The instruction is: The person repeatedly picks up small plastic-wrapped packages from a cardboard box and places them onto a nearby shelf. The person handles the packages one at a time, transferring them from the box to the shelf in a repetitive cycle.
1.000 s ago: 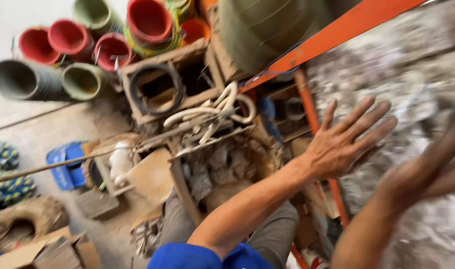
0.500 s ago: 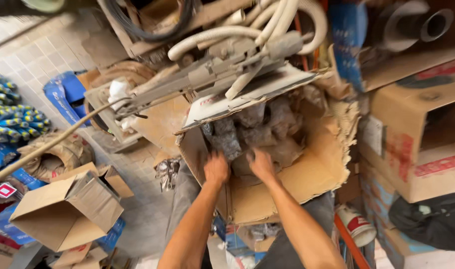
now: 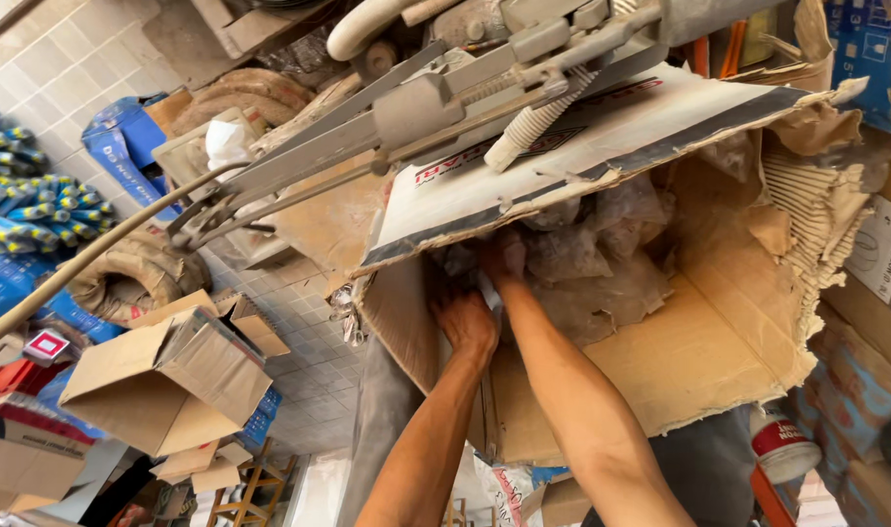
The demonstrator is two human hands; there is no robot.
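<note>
Hands deep in torn cardboard box: left hand and right hand among dusty plastic bags; grips hidden, cannot tell. Judged step: rummaging; next calls for firm hold.

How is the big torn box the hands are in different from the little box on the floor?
The torn box is bigger, with a ragged, shredded edge; the small box has neat flaps. The torn box is stuffed with dusty plastic bags, and both hands reach inside; the small box lies on its side, untouched. Both are brown cardboard, and both are open.
</note>
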